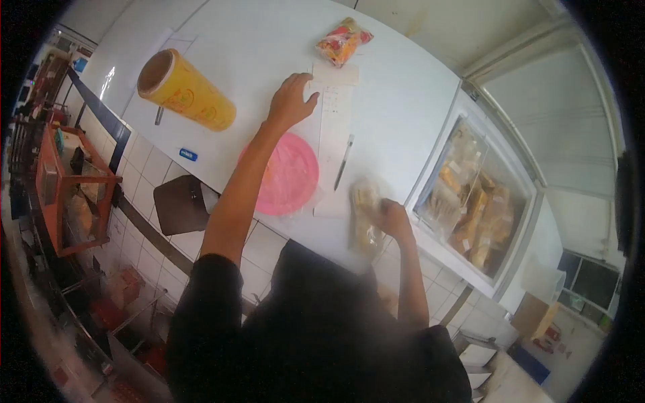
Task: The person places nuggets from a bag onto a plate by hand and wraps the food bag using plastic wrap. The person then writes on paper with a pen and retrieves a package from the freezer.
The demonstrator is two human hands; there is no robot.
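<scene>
My left hand (290, 102) is stretched over the white tabletop at the left edge of a long paper sheet (334, 127), fingers extended and thumb apart, holding nothing. Its forearm passes over a round pink plate (290, 176) with clear plastic on it. Near the front edge, my right hand (395, 219) grips the side of a clear plastic bag (366, 215) with pale contents I cannot make out. A pen (344, 161) lies on the paper between the hands. Beyond the left hand sits a red and orange packet (342, 41).
A large yellow roll (191, 94) lies on the left of the white table (396, 101), with a small blue object (188, 154) near the edge. To the right is a glass-topped freezer (470, 201) holding bagged goods. A brown stool (181, 205) stands below the table.
</scene>
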